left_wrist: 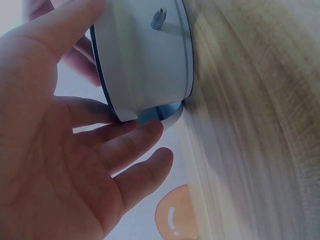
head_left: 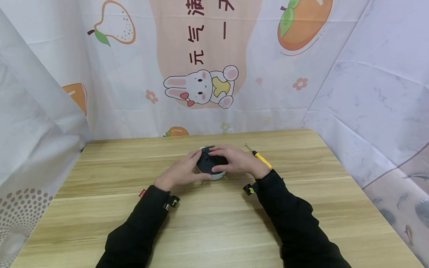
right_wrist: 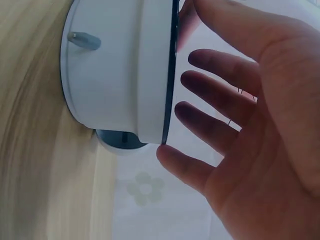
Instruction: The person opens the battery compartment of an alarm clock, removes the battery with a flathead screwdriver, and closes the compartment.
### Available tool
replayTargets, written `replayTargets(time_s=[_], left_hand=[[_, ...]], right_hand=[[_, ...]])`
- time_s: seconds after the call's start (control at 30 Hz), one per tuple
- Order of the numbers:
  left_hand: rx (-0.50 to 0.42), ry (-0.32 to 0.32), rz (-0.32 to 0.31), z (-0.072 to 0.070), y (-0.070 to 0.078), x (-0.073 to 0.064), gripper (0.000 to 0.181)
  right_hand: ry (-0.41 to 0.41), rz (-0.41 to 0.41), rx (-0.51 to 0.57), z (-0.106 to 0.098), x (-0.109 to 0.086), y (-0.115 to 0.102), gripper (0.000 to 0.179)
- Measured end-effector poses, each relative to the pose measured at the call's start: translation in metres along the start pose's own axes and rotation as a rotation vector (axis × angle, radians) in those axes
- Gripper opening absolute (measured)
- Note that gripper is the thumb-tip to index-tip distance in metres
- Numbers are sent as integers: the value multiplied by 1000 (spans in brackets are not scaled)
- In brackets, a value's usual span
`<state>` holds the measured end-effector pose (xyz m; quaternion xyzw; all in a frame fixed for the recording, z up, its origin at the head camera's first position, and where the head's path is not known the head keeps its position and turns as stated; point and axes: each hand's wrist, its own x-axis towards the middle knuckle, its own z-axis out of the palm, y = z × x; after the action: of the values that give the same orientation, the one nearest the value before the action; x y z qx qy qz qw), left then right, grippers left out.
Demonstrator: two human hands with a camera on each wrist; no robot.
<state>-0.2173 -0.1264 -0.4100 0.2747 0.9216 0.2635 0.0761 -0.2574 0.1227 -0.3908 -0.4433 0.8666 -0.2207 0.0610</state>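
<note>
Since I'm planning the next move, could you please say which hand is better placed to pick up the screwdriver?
Probably the right hand: the yellow screwdriver lies beside its wrist, while the left hand holds the round object's opposite side, farther away.

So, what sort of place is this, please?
Probably an indoor workspace, screened off with cloth, though the wider room is hidden. A wood-grain table serves as the bench, printed cloth hangs behind it, and a yellow-handled screwdriver lies on it.
</note>
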Motion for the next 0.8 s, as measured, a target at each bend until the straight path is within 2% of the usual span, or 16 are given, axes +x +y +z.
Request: replayTargets(time_s=[0.3, 0.8], left_hand=[[5, 0, -11, -2, 0, 1, 104], [16, -8, -11, -1, -1, 1, 104]], right_hand=[[-59, 32, -31, 3, 3, 3, 60], [-46, 27, -83, 6, 4, 4, 53]])
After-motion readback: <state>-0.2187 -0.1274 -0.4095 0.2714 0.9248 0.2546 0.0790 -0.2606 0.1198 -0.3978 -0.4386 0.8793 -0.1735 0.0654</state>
